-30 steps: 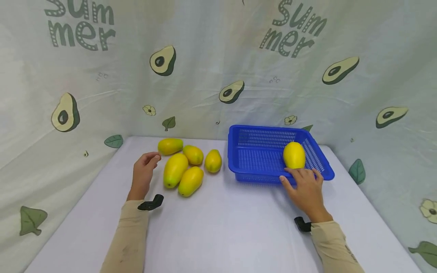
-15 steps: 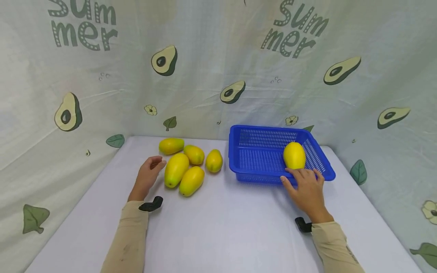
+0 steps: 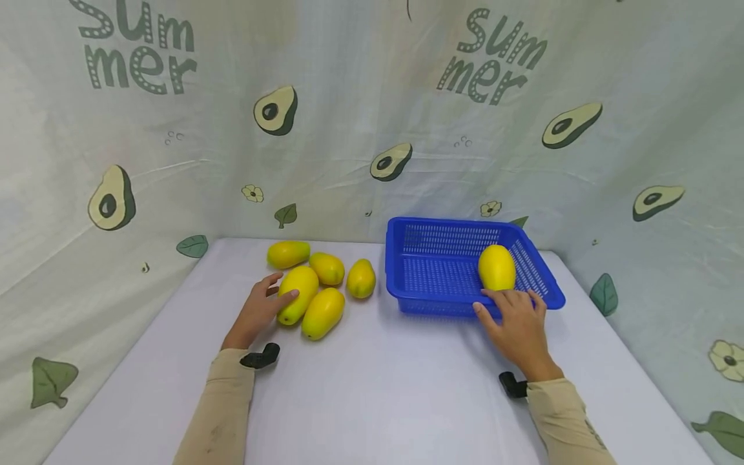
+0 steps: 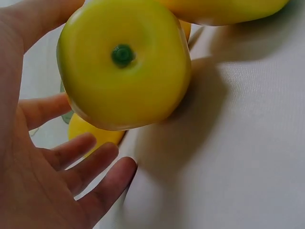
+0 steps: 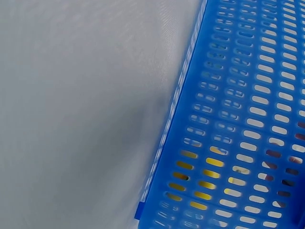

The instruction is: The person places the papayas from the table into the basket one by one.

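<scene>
My left hand (image 3: 256, 313) is at the left side of the largest yellow papaya (image 3: 301, 283), thumb lying over it and fingers spread along its far side. In the left wrist view, the green stem end of this papaya (image 4: 152, 81) faces the camera, and the lower fingers (image 4: 102, 162) stand apart from it. My right hand (image 3: 520, 332) holds the near rim of the blue plastic basket (image 3: 436, 274), fingers hooked over into it. Behind those fingers, one papaya (image 3: 496, 266) lies inside. Through the slotted wall (image 5: 257, 100) in the right wrist view, bits of yellow and fingers show.
Close around the largest papaya lie a back-left papaya (image 3: 289, 254), a middle one (image 3: 328, 268), a front one (image 3: 323, 314) and one nearer the basket (image 3: 361, 279). A white cloth (image 3: 395, 387) covers the table. A printed curtain (image 3: 337, 123) hangs behind.
My left hand has moved right and come up to the largest papaya, its thumb now over it. The right hand keeps its place on the basket rim. The head view has shifted slightly.
</scene>
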Demonstrator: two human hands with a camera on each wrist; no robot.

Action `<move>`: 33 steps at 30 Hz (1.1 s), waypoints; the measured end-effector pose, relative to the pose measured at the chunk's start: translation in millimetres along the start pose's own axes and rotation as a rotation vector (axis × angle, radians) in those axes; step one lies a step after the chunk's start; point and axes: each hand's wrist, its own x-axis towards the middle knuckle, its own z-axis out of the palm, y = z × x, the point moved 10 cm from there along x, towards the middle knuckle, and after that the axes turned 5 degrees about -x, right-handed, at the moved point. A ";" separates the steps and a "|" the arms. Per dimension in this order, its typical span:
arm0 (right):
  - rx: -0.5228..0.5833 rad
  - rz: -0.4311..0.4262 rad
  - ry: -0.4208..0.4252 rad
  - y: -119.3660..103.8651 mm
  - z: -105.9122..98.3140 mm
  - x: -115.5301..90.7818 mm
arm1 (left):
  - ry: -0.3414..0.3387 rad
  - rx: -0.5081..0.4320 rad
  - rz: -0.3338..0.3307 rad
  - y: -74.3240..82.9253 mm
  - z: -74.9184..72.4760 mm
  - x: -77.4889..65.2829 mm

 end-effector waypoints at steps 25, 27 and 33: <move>-0.019 0.007 0.015 3.7 -5.4 -1.6 | -0.041 -0.061 0.004 -4.6 6.7 4.8; -0.014 0.004 0.012 3.0 -3.6 -3.5 | -0.039 -0.069 0.015 -5.4 5.1 2.2; 0.005 -0.014 0.026 -2.2 -2.1 -1.3 | -0.033 -0.112 0.058 -4.2 -8.0 -4.8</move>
